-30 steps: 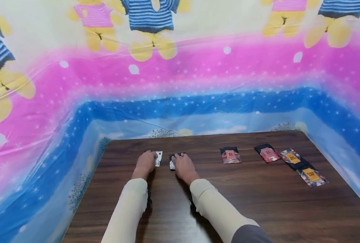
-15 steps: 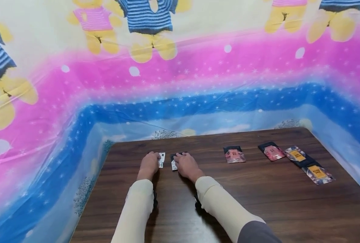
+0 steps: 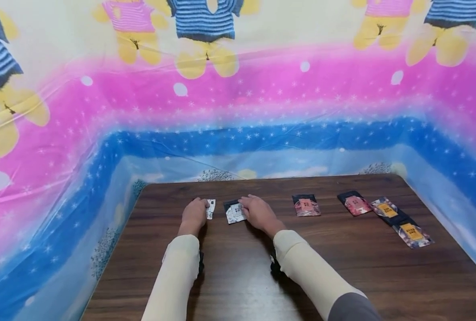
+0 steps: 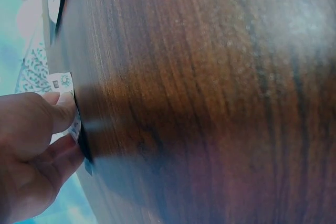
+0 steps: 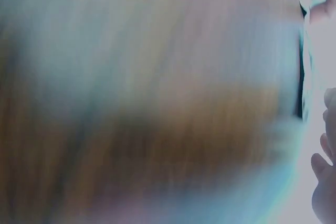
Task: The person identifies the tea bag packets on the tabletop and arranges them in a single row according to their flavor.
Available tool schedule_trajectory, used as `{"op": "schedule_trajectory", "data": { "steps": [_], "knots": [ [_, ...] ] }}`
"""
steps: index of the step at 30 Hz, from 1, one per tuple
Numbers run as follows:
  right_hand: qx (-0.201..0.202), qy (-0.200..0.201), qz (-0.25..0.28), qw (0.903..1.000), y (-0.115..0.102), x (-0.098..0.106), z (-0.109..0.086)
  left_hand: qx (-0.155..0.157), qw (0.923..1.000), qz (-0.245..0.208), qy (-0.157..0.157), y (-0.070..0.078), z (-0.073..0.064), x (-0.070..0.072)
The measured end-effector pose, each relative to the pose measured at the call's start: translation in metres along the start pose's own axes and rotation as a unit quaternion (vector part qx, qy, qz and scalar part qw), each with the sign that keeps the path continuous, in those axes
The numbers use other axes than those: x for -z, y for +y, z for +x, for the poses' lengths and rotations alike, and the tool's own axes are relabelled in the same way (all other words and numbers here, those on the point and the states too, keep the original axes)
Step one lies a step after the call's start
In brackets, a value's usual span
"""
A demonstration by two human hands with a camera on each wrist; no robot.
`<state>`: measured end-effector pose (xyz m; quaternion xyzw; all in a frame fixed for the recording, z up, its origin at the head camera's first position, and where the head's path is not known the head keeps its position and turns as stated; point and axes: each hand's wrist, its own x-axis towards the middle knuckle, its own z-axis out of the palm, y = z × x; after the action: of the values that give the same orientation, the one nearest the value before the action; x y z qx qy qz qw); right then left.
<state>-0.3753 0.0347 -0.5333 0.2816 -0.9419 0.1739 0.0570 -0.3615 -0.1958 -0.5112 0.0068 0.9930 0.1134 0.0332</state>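
Note:
At the table's far left, my left hand (image 3: 194, 216) pinches a small flat sachet, its white printed part (image 3: 211, 208) showing beyond the fingers. In the left wrist view, the thumb lies over this white sachet (image 4: 64, 81) and fingers meet its other edge; much of it is covered. Just to the right lies a second sachet (image 3: 234, 212), black and white, flat on the wood. My right hand (image 3: 260, 214) is at that sachet's right edge with its fingers extended; whether they touch it is unclear. The right wrist view is blurred, with the fingers (image 5: 328, 140) at its right edge.
A pink-and-black sachet (image 3: 306, 205) lies right of the hands. Farther right are another pink one (image 3: 354, 203) and two with yellow labels (image 3: 385, 208), close together. Behind the brown table (image 3: 238, 276) hangs a patterned cloth (image 3: 262, 142).
My right hand has shifted right off the middle of the black-and-white sachet, so more of its face shows. My left hand stays at its sachet. The head view has moved slightly.

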Motion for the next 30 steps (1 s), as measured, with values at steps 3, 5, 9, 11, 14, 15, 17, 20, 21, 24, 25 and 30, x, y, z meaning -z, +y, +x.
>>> {"op": "schedule_trajectory", "data": {
  "steps": [3, 5, 9, 11, 14, 15, 17, 20, 21, 24, 25, 30],
  "knots": [
    [-0.039, -0.005, 0.003, 0.9992, 0.015, 0.008, -0.008, -0.002, 0.9999, 0.009, -0.007, 0.000, -0.002, 0.000],
    [-0.066, -0.010, 0.000, 0.9978, 0.026, 0.014, -0.012, -0.004, 0.9999, 0.014, -0.009, 0.000, -0.003, 0.001],
    [-0.101, -0.023, -0.021, 0.9944, 0.046, 0.024, -0.021, -0.003, 0.9998, 0.011, -0.013, 0.001, -0.005, 0.004],
    [-0.111, -0.026, -0.031, 0.9930, 0.054, 0.028, -0.024, -0.001, 0.9998, 0.009, -0.017, 0.002, -0.005, 0.005],
    [-0.116, -0.031, -0.037, 0.9921, 0.065, 0.037, -0.030, 0.000, 0.9997, 0.010, -0.020, 0.002, -0.004, 0.006],
    [-0.116, -0.033, -0.042, 0.9918, 0.068, 0.040, -0.032, 0.001, 0.9997, 0.011, -0.022, 0.002, -0.004, 0.006],
    [-0.124, -0.035, -0.050, 0.9905, 0.075, 0.045, -0.036, 0.002, 0.9997, 0.012, -0.022, 0.003, -0.003, 0.006],
    [-0.147, -0.044, -0.053, 0.9867, 0.085, 0.053, -0.043, 0.006, 0.9996, 0.012, -0.024, 0.003, -0.002, 0.006],
    [-0.158, -0.048, -0.050, 0.9851, 0.088, 0.055, -0.045, 0.007, 0.9996, 0.013, -0.024, 0.003, -0.002, 0.006],
    [-0.180, -0.061, -0.041, 0.9810, 0.097, 0.058, -0.051, 0.010, 0.9996, 0.014, -0.023, 0.004, -0.001, 0.006],
    [-0.186, -0.065, -0.038, 0.9797, 0.099, 0.058, -0.053, 0.012, 0.9996, 0.014, -0.022, 0.004, -0.002, 0.006],
    [-0.184, -0.070, -0.037, 0.9798, 0.107, 0.057, -0.061, 0.008, 0.9996, 0.014, -0.022, 0.005, -0.002, 0.002]
  ]
}}
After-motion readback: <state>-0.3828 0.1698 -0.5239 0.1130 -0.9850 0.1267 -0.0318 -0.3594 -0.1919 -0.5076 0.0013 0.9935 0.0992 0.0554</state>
